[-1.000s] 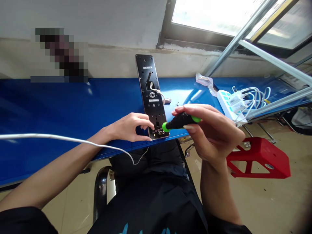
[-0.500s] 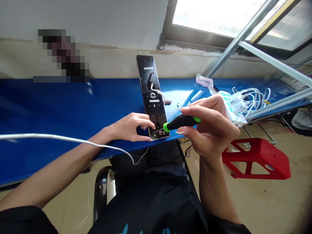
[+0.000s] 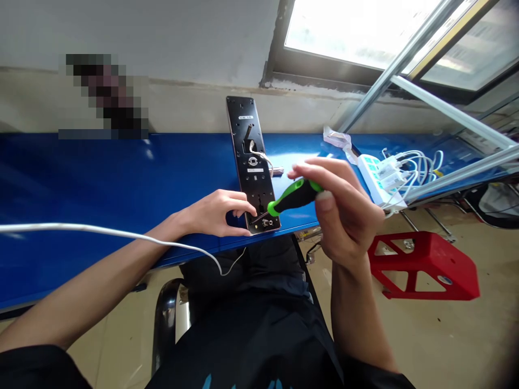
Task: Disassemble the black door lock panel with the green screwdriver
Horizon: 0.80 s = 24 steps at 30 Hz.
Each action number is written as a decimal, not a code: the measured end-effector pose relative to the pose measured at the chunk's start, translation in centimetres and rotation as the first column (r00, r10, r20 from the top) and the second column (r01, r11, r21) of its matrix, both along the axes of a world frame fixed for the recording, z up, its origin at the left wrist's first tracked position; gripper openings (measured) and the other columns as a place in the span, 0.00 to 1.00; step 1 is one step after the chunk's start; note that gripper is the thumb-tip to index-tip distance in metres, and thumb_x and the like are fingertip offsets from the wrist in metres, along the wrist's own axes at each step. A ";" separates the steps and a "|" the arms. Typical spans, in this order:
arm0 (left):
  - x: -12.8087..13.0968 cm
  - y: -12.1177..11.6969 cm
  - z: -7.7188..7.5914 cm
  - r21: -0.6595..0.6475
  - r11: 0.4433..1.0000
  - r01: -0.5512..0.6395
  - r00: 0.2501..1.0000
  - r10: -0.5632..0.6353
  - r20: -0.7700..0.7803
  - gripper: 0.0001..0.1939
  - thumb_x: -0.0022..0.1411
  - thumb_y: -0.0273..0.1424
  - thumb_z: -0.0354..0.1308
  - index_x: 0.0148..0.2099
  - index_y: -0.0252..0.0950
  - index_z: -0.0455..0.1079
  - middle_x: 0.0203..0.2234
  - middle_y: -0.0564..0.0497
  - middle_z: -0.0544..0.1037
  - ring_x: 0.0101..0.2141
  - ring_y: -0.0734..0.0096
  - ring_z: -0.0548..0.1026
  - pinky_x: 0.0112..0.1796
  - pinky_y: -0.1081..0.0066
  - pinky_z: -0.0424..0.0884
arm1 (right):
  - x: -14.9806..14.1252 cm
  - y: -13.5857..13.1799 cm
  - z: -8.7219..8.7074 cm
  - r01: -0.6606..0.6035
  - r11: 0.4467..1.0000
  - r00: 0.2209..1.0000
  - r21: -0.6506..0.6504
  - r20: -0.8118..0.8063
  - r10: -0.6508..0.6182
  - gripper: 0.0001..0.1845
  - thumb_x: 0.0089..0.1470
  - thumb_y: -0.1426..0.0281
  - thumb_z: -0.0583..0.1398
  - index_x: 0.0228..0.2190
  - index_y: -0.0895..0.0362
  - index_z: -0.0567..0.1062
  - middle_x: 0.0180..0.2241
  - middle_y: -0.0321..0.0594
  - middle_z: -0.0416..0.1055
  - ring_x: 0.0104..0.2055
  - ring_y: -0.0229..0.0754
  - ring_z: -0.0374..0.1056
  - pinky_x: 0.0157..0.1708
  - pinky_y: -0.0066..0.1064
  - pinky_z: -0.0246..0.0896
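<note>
A long black door-lock back panel (image 3: pixel 250 156) with a metal rim lies on the blue table, with a short white wire looped through its middle opening. My left hand (image 3: pixel 214 213) grips the panel's lower left edge, fingers reaching over its face. My right hand (image 3: pixel 343 208) holds a black-and-green screwdriver (image 3: pixel 294 196) between thumb and fingers. Its thin metal shaft (image 3: pixel 261 217) slants down onto the panel's lower end, close to my left fingertips. A white cable (image 3: pixel 101 233) lies across my left forearm.
The blue table (image 3: pixel 121 173) ends at a wall. On it sit a white power strip (image 3: pixel 377 181) with plugged-in chargers and tangled white cables, plus a crumpled plastic wrapper (image 3: pixel 339 141). Metal bars (image 3: pixel 454 111) slant across the right. A red plastic stool (image 3: pixel 424 267) stands on the floor.
My right hand has shifted slightly left and tilted the screwdriver, bringing its shaft down onto the panel's lower end. My left hand and the panel stay almost still.
</note>
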<state>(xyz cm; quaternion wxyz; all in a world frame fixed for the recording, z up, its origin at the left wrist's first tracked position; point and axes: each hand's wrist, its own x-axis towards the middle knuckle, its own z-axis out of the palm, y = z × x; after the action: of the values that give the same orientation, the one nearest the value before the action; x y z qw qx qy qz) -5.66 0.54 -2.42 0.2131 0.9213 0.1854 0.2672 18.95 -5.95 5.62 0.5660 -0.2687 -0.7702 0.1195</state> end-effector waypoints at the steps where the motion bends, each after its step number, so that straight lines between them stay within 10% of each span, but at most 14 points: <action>1: 0.0 0.0 0.0 -0.001 1.000 0.000 1.000 0.000 0.001 0.19 0.62 0.41 0.70 0.49 0.35 0.79 0.31 0.52 0.76 0.29 0.73 0.74 0.32 0.71 0.70 | 0.0 -0.1 0.0 -0.040 0.998 0.999 -0.043 0.008 0.041 0.21 0.69 0.70 0.56 0.59 0.47 0.76 0.55 0.41 0.77 0.52 0.49 0.76 0.52 0.51 0.77; 8: -0.1 0.1 -0.4 -0.010 1.000 0.001 1.000 -0.001 0.009 0.19 0.62 0.42 0.70 0.50 0.36 0.78 0.30 0.53 0.75 0.29 0.73 0.73 0.31 0.72 0.69 | -0.3 0.2 -0.3 0.060 0.991 0.997 0.122 -0.057 -0.054 0.19 0.54 0.65 0.73 0.49 0.46 0.84 0.35 0.37 0.77 0.38 0.44 0.75 0.37 0.41 0.79; 14: -0.1 0.1 -0.2 -0.015 1.000 0.009 1.000 -0.009 0.008 0.18 0.62 0.41 0.70 0.49 0.35 0.78 0.30 0.53 0.74 0.29 0.73 0.72 0.31 0.72 0.68 | -1.1 -0.1 -0.7 -0.041 0.998 0.999 -0.044 0.007 0.042 0.24 0.70 0.72 0.53 0.62 0.43 0.72 0.60 0.38 0.74 0.56 0.50 0.76 0.54 0.54 0.77; 20: -0.2 0.1 -0.3 -0.028 1.000 0.008 1.000 -0.008 -0.005 0.18 0.63 0.42 0.69 0.49 0.36 0.78 0.31 0.53 0.74 0.29 0.73 0.72 0.31 0.72 0.68 | -1.0 0.3 -0.8 0.053 0.992 0.994 0.115 -0.106 -0.040 0.19 0.56 0.64 0.72 0.49 0.46 0.83 0.36 0.38 0.76 0.41 0.43 0.73 0.39 0.40 0.77; 24: -0.2 0.1 -0.5 -0.038 0.999 0.012 1.000 -0.012 -0.004 0.19 0.63 0.41 0.70 0.51 0.36 0.78 0.31 0.53 0.74 0.30 0.73 0.73 0.32 0.72 0.70 | -0.8 -0.3 -0.5 0.027 0.999 0.999 -0.041 -0.030 -0.029 0.18 0.70 0.65 0.57 0.56 0.46 0.79 0.52 0.42 0.75 0.53 0.48 0.74 0.48 0.46 0.78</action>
<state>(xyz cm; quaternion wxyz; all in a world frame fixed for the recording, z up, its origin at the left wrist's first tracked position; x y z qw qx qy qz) -5.84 0.69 -2.88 0.2317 0.9188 0.1855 0.2603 18.20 -6.25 5.07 0.5736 -0.2890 -0.7551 0.1312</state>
